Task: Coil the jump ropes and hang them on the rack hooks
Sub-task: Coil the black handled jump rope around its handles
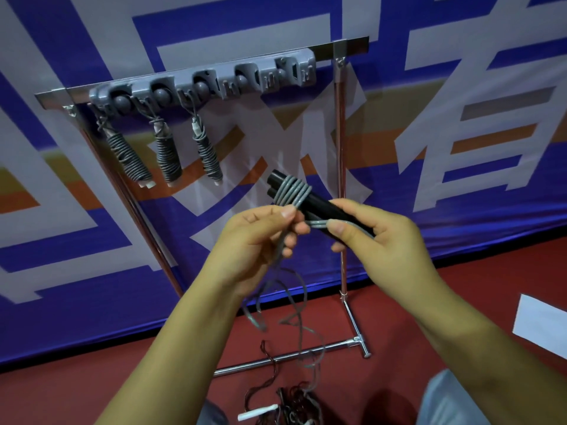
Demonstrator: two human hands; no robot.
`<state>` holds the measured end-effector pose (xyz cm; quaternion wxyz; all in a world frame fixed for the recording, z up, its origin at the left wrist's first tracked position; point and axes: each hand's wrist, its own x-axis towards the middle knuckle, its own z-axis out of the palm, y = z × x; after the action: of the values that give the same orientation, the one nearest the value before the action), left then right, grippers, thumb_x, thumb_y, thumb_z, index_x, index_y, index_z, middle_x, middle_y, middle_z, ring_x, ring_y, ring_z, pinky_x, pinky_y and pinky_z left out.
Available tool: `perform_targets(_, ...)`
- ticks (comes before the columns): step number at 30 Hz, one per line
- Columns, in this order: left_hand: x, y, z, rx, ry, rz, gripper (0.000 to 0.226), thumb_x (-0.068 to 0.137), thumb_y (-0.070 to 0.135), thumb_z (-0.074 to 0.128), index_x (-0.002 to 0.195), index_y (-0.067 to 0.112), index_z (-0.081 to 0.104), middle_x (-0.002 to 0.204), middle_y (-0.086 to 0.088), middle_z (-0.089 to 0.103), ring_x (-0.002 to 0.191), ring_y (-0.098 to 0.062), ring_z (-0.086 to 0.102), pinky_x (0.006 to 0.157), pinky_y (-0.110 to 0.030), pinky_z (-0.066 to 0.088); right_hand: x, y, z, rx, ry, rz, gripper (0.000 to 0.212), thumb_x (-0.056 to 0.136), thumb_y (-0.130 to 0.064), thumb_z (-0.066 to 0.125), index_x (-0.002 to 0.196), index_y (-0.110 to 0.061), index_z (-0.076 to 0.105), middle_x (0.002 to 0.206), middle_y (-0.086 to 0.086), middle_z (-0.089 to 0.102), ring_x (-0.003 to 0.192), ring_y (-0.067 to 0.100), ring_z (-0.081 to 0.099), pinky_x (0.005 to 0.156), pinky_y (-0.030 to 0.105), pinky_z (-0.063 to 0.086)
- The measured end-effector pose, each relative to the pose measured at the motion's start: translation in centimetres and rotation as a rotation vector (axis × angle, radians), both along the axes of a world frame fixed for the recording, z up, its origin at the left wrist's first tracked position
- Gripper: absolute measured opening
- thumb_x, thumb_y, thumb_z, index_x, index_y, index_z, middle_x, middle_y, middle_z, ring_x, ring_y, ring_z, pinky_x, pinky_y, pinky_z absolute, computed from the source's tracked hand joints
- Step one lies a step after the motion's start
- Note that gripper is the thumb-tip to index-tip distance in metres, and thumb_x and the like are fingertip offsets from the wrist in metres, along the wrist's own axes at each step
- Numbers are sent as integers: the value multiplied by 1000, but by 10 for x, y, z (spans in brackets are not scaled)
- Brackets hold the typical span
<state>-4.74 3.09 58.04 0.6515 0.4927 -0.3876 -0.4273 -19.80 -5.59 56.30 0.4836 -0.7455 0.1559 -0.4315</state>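
Grey cord (293,191) is wrapping in several turns around two black handles (319,204), held in front of the rack (340,179). Right hand (383,237) is gripping the handles' lower end, its fingers (340,230) curled over two cord strands. Left hand (254,237) is pinching the cord just beside the wraps, slack hanging down to the red floor (429,302). Three coiled ropes (167,151) are hanging from the grey hook bar (214,81). More ropes (291,403) are lying on the floor below.

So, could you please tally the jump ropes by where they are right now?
Coiled ropes hanging on the rack: 3
Rope being coiled in the hands: 1
Dark ropes on the floor: cannot count
Total countable: 4
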Motion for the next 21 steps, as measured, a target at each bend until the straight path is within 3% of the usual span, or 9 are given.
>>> perform_targets(5, 5, 4, 1, 18, 1, -77, 17, 79, 8, 63, 64, 11, 71, 69, -7, 67, 57, -7, 59, 60, -26, 57, -2, 4, -4, 65, -47, -1, 38, 88, -9, 63, 95, -46, 63, 86, -21, 72, 69, 9, 69, 68, 11, 49)
perform_targets(11, 13, 7, 7, 103, -8, -161, 19, 70, -7, 61, 66, 9, 70, 74, -8, 70, 68, -14, 67, 72, -40, 60, -3, 3, -8, 180, -81, -4, 32, 87, -11, 64, 92, -42, 66, 86, -15, 74, 66, 12, 69, 68, 16, 52)
perform_targets(14, 16, 8, 7, 177, -102, -91, 23, 66, -10, 72, 63, 11, 66, 67, -8, 67, 66, -15, 68, 68, -34, 60, -5, 3, -12, 246, -93, 13, 29, 85, -13, 65, 88, -41, 70, 85, -9, 75, 67, 17, 70, 72, 22, 55)
perform_targets(17, 20, 9, 3, 210, -317, -19, 15, 57, 5, 72, 66, 11, 62, 59, -2, 60, 58, -10, 60, 63, -19, 53, -6, 3, -15, 309, -103, 38, 22, 80, -16, 65, 91, -35, 70, 82, -4, 75, 63, 15, 68, 67, 20, 54)
perform_targets(21, 15, 9, -1, 220, -435, 10, 18, 57, 25, 75, 61, 15, 62, 63, -7, 50, 53, -6, 47, 56, -14, 43, -8, 0, -9, 344, -123, 78, 22, 73, -24, 63, 93, -31, 69, 79, -1, 75, 62, 11, 67, 66, 18, 52)
